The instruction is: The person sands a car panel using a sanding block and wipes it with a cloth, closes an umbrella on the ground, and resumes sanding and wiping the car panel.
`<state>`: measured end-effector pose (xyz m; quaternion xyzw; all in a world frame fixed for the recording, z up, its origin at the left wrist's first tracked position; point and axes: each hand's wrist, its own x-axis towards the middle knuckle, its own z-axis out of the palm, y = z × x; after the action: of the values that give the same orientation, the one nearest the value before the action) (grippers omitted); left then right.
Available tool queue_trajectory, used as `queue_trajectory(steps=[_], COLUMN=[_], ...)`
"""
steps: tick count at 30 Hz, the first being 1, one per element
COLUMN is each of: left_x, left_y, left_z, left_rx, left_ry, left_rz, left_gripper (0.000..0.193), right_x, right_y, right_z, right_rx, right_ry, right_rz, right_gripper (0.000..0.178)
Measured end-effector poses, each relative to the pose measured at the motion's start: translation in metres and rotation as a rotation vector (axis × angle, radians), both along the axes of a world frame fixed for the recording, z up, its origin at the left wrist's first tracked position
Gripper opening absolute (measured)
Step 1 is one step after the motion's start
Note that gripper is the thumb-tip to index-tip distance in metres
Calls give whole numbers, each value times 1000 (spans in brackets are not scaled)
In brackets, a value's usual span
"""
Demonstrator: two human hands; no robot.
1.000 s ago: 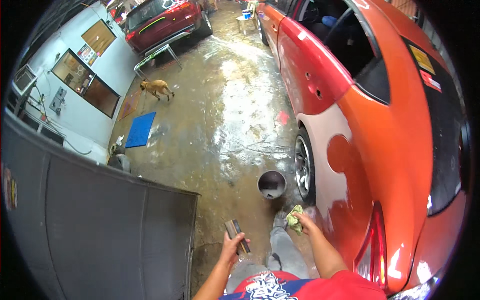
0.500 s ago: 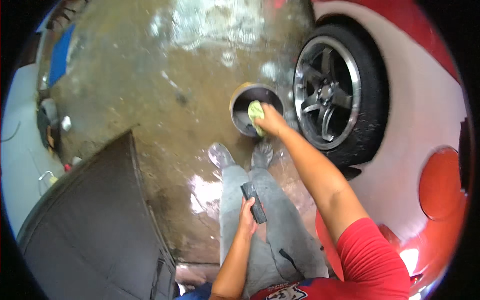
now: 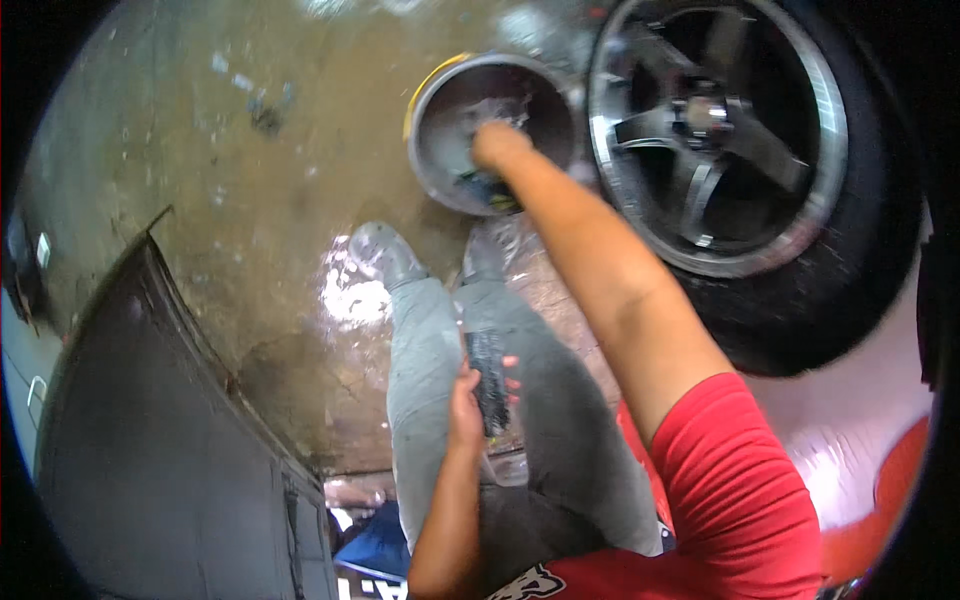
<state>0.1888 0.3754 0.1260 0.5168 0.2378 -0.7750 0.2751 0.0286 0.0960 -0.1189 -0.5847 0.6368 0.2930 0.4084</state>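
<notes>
My left hand (image 3: 467,402), in front of my lap, is closed around a black rectangular block (image 3: 488,382) with a rough-looking surface; its fingertips show on the far side. My right hand (image 3: 500,148) is down inside a round grey bucket (image 3: 425,165) with a yellow outer edge. Cloudy water splashes around that hand. Its fingers look curled, but what they hold is hidden. A yellow-green patch (image 3: 501,202) shows low in the bucket, below the wrist.
A car wheel (image 3: 705,120) with a polished spoked rim stands right of the bucket. Pale bodywork (image 3: 800,415) lies below its tyre. A large dark panel (image 3: 170,440) stands at the left. The brown floor (image 3: 290,200) is wet and shiny.
My right hand has gone deeper into the bucket, and the yellow-green cloth it held no longer shows in it. The block stays in my left hand. The view has moved nearer the bucket and wheel.
</notes>
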Motion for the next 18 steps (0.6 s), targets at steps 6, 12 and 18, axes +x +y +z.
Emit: queue_trajectory(steps=[6,12,18], left_x=[23,-5,-34], left_y=[3,-68,-126], left_z=[30,157,174], left_rx=[-37,-391,-609], left_ry=[-258,-223,-257], left_rz=[-297,-573,-451], left_gripper=[57,63,60], right_x=[22,-77,-129], right_y=[4,22,31], right_z=[213,527,852], right_rx=[-336,-478,-622], right_ry=[-159,-246,-102], right_rz=[-237,-217,-73], right_gripper=[32,43,57])
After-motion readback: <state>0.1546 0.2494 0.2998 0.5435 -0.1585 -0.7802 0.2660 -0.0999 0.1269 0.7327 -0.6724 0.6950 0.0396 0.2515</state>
